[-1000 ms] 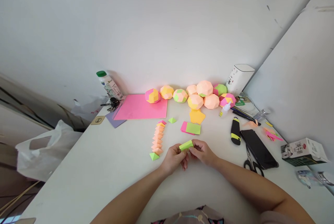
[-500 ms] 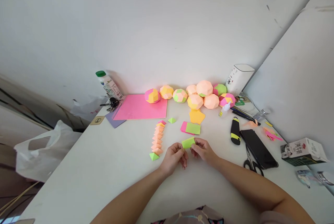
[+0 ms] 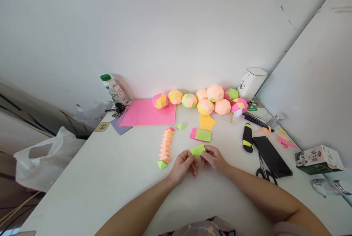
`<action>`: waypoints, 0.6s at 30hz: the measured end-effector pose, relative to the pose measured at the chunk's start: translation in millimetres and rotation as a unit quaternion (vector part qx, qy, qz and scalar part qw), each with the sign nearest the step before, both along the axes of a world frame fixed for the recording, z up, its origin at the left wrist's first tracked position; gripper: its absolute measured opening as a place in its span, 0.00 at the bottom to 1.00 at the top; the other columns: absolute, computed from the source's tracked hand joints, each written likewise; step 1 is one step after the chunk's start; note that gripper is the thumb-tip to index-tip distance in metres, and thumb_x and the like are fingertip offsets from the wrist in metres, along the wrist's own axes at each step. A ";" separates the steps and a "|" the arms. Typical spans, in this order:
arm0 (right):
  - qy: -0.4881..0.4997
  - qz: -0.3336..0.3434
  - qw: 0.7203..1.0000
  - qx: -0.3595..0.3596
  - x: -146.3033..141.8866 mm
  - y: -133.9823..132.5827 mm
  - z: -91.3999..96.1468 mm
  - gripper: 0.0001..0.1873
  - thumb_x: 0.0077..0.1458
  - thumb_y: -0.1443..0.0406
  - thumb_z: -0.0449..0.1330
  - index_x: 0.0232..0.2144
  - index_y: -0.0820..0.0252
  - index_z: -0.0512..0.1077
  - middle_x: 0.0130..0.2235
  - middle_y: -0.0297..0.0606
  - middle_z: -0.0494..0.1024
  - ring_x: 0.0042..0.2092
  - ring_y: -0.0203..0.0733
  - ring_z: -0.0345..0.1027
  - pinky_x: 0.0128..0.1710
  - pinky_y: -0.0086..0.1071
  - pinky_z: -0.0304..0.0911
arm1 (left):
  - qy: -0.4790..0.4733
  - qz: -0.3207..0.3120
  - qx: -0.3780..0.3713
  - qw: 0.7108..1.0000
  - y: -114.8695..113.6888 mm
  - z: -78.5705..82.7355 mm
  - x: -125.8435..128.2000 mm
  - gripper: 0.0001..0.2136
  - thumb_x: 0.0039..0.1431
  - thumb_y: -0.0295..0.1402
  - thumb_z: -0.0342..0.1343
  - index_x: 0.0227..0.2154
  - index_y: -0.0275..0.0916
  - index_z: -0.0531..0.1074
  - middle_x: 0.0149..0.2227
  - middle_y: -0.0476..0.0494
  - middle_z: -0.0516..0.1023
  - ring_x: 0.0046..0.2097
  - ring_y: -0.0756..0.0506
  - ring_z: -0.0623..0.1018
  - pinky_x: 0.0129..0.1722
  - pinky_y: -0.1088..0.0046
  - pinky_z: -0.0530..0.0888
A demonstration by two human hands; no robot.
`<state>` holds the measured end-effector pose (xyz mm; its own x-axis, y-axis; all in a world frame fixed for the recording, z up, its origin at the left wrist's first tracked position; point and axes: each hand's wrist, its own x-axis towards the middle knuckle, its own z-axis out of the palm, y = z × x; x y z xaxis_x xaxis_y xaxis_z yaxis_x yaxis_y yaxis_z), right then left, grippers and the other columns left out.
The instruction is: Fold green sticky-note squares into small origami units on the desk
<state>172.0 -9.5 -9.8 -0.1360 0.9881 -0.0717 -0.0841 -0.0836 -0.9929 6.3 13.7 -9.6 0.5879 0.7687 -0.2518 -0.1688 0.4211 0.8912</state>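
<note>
A small green paper slip (image 3: 198, 150) is held up between my two hands over the table. My left hand (image 3: 183, 165) pinches its left end, and my right hand (image 3: 215, 158) pinches its right end. Just beyond my fingers lie a green slip (image 3: 203, 135) and pink slips (image 3: 193, 132), partly overlapping. To the left of my hands runs a row of folded peach paper pieces (image 3: 165, 143), with a green folded piece (image 3: 162, 165) at its near end. Another green folded piece (image 3: 181, 126) lies apart from the row.
Several faceted paper balls (image 3: 215, 93) line the wall, one on a pink sheet (image 3: 145, 113). A yellow paper shape (image 3: 207, 122) lies before them. At right are a box cutter (image 3: 248, 137), scissors (image 3: 265, 173), phone (image 3: 272, 156), glue bottle (image 3: 237, 114) and carton (image 3: 319, 159).
The green slip looks slightly flatter and more open toward the camera. Both hands keep their pinch in nearly the same place; nothing else has visibly moved.
</note>
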 end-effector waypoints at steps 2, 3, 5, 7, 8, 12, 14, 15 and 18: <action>0.000 -0.001 1.000 0.002 0.3 -0.1 0.2 0.12 0.54 0.60 0.56 0.23 0.60 0.64 0.18 0.29 0.67 0.20 0.32 0.59 0.21 0.27 0.57 | -0.010 0.015 -0.005 1.000 -0.4 0.6 0.3 0.13 0.56 0.40 0.51 0.24 0.39 0.57 0.23 0.50 0.73 0.17 0.52 0.72 0.15 0.76 0.68; 0.000 -0.002 1.000 0.002 0.5 0.0 0.0 0.12 0.54 0.60 0.56 0.23 0.60 0.64 0.18 0.29 0.67 0.20 0.32 0.59 0.21 0.27 0.57 | -0.016 0.027 -0.006 0.999 -0.6 0.9 0.5 0.13 0.56 0.41 0.51 0.25 0.39 0.56 0.24 0.50 0.73 0.18 0.52 0.72 0.15 0.76 0.68; 0.001 -0.003 1.000 0.003 0.7 0.0 -1.0 0.12 0.54 0.60 0.56 0.23 0.60 0.63 0.18 0.29 0.66 0.20 0.32 0.59 0.21 0.27 0.57 | -0.030 0.057 -0.009 0.998 -0.6 1.5 1.2 0.14 0.54 0.39 0.54 0.26 0.40 0.54 0.24 0.53 0.72 0.18 0.52 0.72 0.14 0.77 0.68; -0.003 -0.001 1.000 0.004 0.6 -0.1 -2.1 0.12 0.54 0.60 0.56 0.24 0.61 0.64 0.19 0.29 0.66 0.20 0.32 0.59 0.21 0.27 0.57 | -0.041 0.077 -0.011 0.996 -0.2 1.8 2.2 0.16 0.51 0.36 0.58 0.27 0.42 0.52 0.22 0.57 0.69 0.18 0.52 0.71 0.14 0.78 0.68; -0.007 0.002 1.000 0.005 0.5 -0.3 -2.4 0.11 0.54 0.61 0.56 0.24 0.61 0.64 0.19 0.29 0.66 0.21 0.32 0.59 0.21 0.27 0.57 | -0.046 0.082 -0.013 0.995 0.1 1.9 2.7 0.17 0.50 0.35 0.59 0.27 0.42 0.52 0.22 0.58 0.67 0.18 0.52 0.71 0.14 0.78 0.68; -0.026 0.016 0.999 0.009 -0.2 -1.4 -0.7 0.10 0.54 0.62 0.55 0.24 0.61 0.64 0.20 0.30 0.66 0.21 0.33 0.60 0.21 0.27 0.58 | -0.067 0.089 -0.015 0.994 1.3 0.5 3.7 0.17 0.50 0.33 0.60 0.27 0.43 0.51 0.21 0.60 0.65 0.18 0.53 0.69 0.13 0.79 0.67; -0.022 0.014 1.000 0.010 -0.2 -1.7 0.7 0.11 0.54 0.62 0.54 0.22 0.60 0.63 0.19 0.30 0.66 0.21 0.33 0.60 0.21 0.28 0.57 | -0.070 0.082 -0.008 0.994 1.5 -1.0 3.3 0.16 0.51 0.33 0.59 0.27 0.43 0.52 0.19 0.60 0.65 0.17 0.54 0.67 0.13 0.80 0.65; -0.015 0.011 1.000 0.011 0.0 -1.9 1.0 0.11 0.54 0.63 0.54 0.21 0.60 0.62 0.19 0.30 0.66 0.21 0.33 0.60 0.21 0.28 0.57 | -0.069 0.077 -0.004 0.995 1.6 -1.8 2.9 0.16 0.52 0.33 0.58 0.27 0.42 0.52 0.18 0.60 0.65 0.16 0.54 0.66 0.13 0.81 0.64; 0.023 -0.005 0.999 0.025 0.5 -2.5 -0.9 0.11 0.55 0.63 0.52 0.22 0.58 0.59 0.19 0.29 0.66 0.21 0.33 0.59 0.21 0.28 0.57 | -0.071 0.067 0.005 0.995 2.2 -4.0 1.6 0.13 0.54 0.35 0.56 0.27 0.42 0.54 0.15 0.59 0.65 0.15 0.54 0.64 0.13 0.81 0.63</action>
